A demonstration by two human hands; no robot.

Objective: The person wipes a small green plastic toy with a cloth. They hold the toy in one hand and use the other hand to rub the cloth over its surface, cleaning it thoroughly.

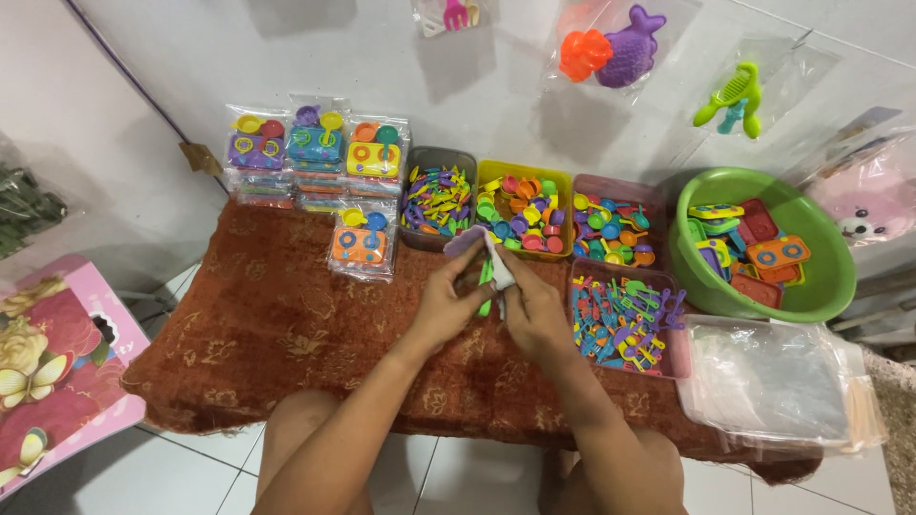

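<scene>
Both hands, left hand (447, 300) and right hand (532, 307), pinch a small clear bag (498, 267) of toy pieces above the brown cloth (277, 324), near the trays. Light, limp, probably slippery; best held by its edges.

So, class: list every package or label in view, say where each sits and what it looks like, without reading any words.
Stacked packs: mat's far left; clear bags of colourful toy stoves.
Single pack: in front of them; orange stove inside.
Empty bags: right edge; clear, flat pile.
Wall bags: hanging above; clear, orange and purple toys.
Pink box: left floor; flowers, butterflies.
Bag in hands: centre; clear, between left hand and right hand.
</scene>
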